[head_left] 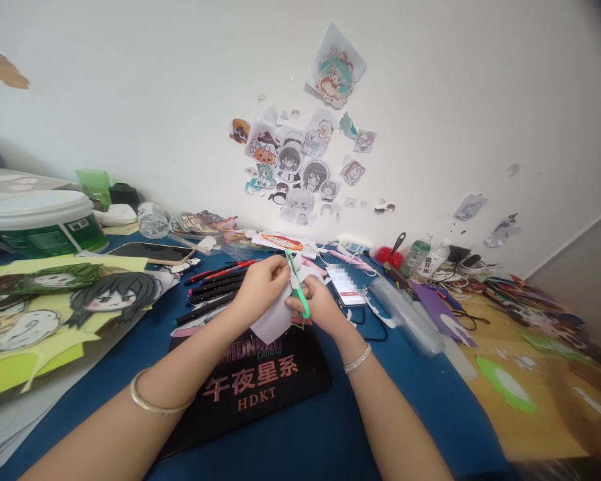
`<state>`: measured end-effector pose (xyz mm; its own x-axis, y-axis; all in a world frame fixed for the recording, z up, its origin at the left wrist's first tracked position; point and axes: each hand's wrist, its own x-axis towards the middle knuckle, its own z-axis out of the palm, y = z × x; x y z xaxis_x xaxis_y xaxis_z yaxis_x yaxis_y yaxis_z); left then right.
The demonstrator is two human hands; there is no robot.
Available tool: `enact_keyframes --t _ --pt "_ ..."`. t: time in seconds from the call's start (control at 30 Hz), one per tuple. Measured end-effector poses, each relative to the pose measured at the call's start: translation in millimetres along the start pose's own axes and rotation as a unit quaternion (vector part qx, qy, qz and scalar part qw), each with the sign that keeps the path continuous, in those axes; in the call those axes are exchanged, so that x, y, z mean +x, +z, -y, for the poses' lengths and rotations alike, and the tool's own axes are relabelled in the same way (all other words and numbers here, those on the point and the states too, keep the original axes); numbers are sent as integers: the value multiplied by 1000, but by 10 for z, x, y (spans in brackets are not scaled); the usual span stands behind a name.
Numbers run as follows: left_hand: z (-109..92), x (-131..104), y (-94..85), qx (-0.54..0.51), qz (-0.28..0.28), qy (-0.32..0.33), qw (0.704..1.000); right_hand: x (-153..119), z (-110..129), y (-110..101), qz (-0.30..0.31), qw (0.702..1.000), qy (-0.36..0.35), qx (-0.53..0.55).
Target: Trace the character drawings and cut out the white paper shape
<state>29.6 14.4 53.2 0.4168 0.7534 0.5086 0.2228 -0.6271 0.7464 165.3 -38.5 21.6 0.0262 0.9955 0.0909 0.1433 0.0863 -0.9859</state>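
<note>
My left hand (264,288) pinches a sheet of white paper (273,323), which hangs down between my two hands. Fingers of my right hand (321,304) are wrapped round green-handled scissors (304,304), whose blades point up and away from me at the paper. How far the blades are apart is too small to make out. Below both hands lies a black case with pink lettering (258,387) on the blue table cover (405,414). Several dark markers (215,294) lie just left of my left hand.
Cut-out drawings (115,297) on yellow paper and a white-green tub (40,224) stand at left. A phone (153,252) lies behind them. To the right are a lit phone (347,284), a clear plastic roll (408,317), bottles (431,259) and paper scraps (505,384).
</note>
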Motion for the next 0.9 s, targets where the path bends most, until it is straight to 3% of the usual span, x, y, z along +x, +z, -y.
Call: enact_keyframes --t 0.33,0.9 --pt "54 5 89 -87 -12 -83 993 0 -7 15 -4 1000 12 10" --pt "45 13 62 -83 -4 -72 994 16 -45 22 -14 1000 6 0"
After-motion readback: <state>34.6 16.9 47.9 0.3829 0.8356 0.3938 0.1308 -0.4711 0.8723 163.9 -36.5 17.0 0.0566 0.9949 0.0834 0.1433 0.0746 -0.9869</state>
